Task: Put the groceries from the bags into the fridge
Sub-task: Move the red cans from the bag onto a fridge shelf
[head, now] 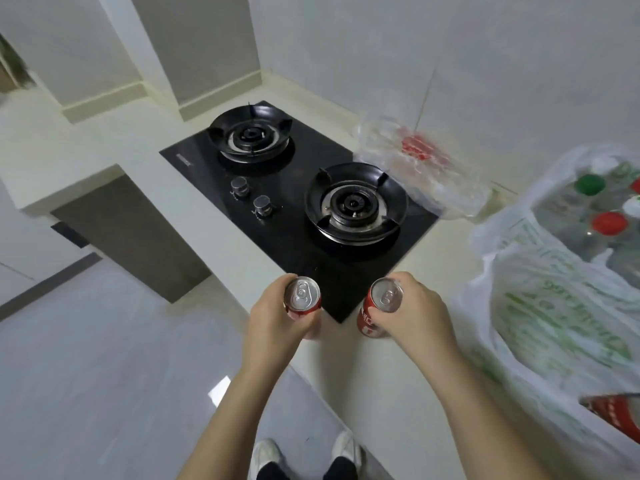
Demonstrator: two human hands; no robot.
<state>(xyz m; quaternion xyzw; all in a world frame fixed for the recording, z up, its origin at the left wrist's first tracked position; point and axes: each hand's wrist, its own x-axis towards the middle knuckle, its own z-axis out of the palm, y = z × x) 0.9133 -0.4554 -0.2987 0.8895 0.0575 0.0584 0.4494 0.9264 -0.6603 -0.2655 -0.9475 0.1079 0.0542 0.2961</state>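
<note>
Two red drink cans are off the surface, one in each of the hands, both held upright over the near corner of the hob [291, 244]. The left can [302, 299] hangs over the hob's near edge, silver top and pull tab facing up. The left hand [277, 322] is wrapped round its body from the left and below. The right can [379, 306] sits just right of that corner, tilted slightly. The right hand [415, 313] is clasped round it from the right, fingertips at the rim. The cans are close together but not touching.

To the right of the hob stands a white bag with green print [554, 306], mouth open. Bottles with green and red caps [610, 224] show inside it. A third red can [616, 414] lies right of the hob, nearer the person, beside that bag. Whether it is inside the bag cannot be told. A clear plastic bag [426, 168] lies against the hob's far right side, something red blurred within.

The hob has two burners and two knobs [262, 204] and is set into a pale surface [104, 133]. Left of the hob the floor [86, 341] is grey.
</note>
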